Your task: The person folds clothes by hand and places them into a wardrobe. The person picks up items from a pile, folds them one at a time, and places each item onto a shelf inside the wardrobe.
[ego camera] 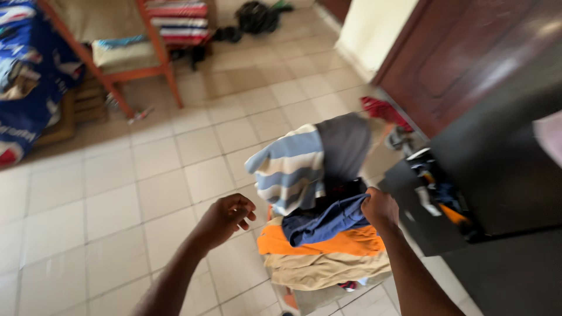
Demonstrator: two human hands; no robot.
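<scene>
Head view: right hand point(379, 208) pinches the navy garment point(325, 221) atop the clothes pile point(322, 251), left hand point(225, 217) released at nine o'clock, likely lifting next.

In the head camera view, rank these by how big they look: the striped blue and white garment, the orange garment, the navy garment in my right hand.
1. Striped blue and white garment, largest.
2. Orange garment.
3. Navy garment gripped by the right hand, smallest showing.
All three are folded or overlapped, so their true sizes stay unsure.
</scene>
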